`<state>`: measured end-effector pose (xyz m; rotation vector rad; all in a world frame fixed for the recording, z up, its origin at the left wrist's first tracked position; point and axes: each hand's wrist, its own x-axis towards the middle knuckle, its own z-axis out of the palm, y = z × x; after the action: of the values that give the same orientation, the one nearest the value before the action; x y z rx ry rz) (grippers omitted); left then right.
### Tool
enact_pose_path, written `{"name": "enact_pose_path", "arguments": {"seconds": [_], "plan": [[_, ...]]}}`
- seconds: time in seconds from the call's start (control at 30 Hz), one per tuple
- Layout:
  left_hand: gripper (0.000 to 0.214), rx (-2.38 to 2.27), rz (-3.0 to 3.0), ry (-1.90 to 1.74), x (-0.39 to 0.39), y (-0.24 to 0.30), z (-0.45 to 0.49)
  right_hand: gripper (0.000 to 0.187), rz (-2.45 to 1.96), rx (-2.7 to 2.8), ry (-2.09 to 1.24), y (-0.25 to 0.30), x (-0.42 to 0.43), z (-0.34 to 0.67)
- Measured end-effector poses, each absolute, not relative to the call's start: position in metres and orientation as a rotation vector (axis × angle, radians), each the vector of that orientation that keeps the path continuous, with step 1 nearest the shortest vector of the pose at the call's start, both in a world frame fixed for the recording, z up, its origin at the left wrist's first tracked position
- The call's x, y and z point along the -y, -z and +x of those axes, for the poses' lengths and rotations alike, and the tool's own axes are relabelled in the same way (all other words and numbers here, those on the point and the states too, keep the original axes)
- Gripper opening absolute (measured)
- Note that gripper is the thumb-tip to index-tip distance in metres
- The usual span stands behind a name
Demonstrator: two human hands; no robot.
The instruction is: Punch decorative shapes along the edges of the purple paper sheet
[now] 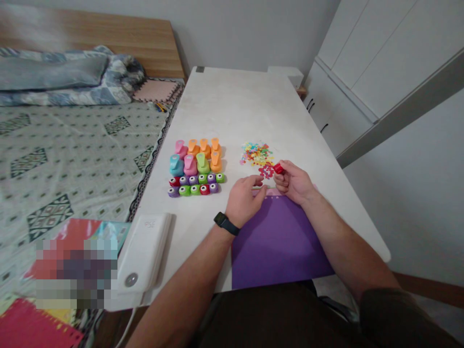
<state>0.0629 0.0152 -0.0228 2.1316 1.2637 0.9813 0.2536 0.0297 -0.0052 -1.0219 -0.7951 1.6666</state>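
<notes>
The desk [232, 106] was seen lengthwise, its far half bare. A purple sheet [275, 241] was laid right of middle, reaching the near edge. A white box [145, 251] was set at the near left corner. A punch set [195, 166] was ranked in rows left of centre, well apart from the sheet. The left hand [243, 199] was laid on the sheet's far edge, fingers curled; whether the sheet was pinched or only pressed could not be told. The right hand [294, 183] was closed round a red punch [278, 168], held between thumb and fingers at that same far edge, near the left fingertips. Cut-outs [258, 157] were heaped just beyond.

Judged: the sheet edge would best be fed fully into the punch, kept flat by the left hand, and squeezed straight. Open room was left toward the far edge. The right edge was near the right forearm, and a leftward sweep was limited by the punch set.
</notes>
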Motion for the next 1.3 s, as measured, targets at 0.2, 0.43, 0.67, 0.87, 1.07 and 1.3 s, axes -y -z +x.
{"name": "enact_pose_path", "arguments": {"seconds": [0.2, 0.43, 0.67, 0.87, 1.07, 1.3], "plan": [[0.029, -1.259, 2.079, -1.014, -0.014, 0.022, 0.064, 0.031, -0.882, 0.745, -1.841, 0.001, -0.025, 0.252], [0.04, -1.18, 2.054, -1.057, -0.013, 0.016, 0.063, 0.026, -0.874, 0.709, -1.95, 0.002, -0.019, 0.246], [0.038, -1.156, 2.106, -1.07, -0.011, 0.013, 0.064, 0.033, -0.862, 0.649, -2.088, 0.007, -0.019, 0.246], [0.039, -1.159, 2.108, -1.133, -0.011, 0.018, 0.065, 0.037, -0.885, 0.641, -2.12, 0.01, -0.019, 0.245], [0.037, -1.201, 2.095, -1.181, -0.011, 0.023, 0.066, 0.039, -0.898, 0.624, -2.137, 0.013, -0.019, 0.243], [0.035, -1.241, 2.119, -1.206, -0.011, 0.025, 0.066, 0.041, -0.918, 0.655, -2.129, 0.014, -0.019, 0.239]]}}
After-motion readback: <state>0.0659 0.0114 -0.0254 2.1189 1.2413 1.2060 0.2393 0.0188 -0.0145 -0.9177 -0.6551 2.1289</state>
